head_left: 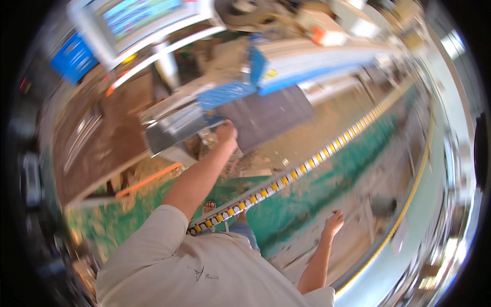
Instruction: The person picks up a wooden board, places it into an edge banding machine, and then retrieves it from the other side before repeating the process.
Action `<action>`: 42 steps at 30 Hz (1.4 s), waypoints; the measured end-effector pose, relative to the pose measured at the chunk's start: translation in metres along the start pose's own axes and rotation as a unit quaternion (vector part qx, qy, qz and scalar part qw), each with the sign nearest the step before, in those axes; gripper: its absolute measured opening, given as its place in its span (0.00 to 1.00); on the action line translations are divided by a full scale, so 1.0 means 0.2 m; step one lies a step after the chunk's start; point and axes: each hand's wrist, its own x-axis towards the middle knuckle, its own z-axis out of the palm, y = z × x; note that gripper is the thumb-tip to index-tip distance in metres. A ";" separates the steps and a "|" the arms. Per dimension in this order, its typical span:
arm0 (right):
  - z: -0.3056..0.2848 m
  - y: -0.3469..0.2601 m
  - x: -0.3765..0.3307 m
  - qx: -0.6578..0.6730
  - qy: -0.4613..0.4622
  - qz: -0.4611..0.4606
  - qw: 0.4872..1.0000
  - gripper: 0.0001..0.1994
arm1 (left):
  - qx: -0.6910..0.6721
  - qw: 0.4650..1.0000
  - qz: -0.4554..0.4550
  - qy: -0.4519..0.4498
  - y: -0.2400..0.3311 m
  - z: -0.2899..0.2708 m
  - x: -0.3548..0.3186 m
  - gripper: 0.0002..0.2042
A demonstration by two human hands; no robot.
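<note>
Nearest is the person's pale shirt (204, 266), with two bare arms coming out of it. The right hand (334, 223) hangs free on the near right over the dusty green floor (307, 204), fingers loosely together and holding nothing. One sandalled foot (208, 206) shows beside a single yellow-and-white striped strip (302, 168) that runs from the near middle away to the far right. One orange bar (148, 181) lies on the floor to the left.

Farther off, the left hand (226, 132) reaches out to the near edge of one dark grey panel (266, 117) lying at the machine; the fingers curl over it, though blur hides whether they grip. Just left of the hand sits one shiny metal box (174, 130). Behind it are blue machine covers (227, 94), and a small yellow label (270, 74) sits on the long pale beam (327, 56). One screen (140, 15) glows at the far left, with a blue rectangular sign (74, 56) left of it.
</note>
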 end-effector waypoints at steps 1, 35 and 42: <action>-0.16 0.19 -0.20 -0.047 -0.012 0.042 0.998 0.17 | -0.105 0.974 0.167 0.112 -0.06 0.04 0.14 0.17; -2.23 1.96 -5.46 0.659 0.657 0.028 0.366 0.13 | 0.704 0.409 0.241 -0.528 -2.51 -1.45 -2.14 0.20; -2.17 1.32 -4.68 0.542 0.550 0.246 0.586 0.16 | 0.594 0.553 0.141 -0.567 -2.33 -1.34 -2.22 0.18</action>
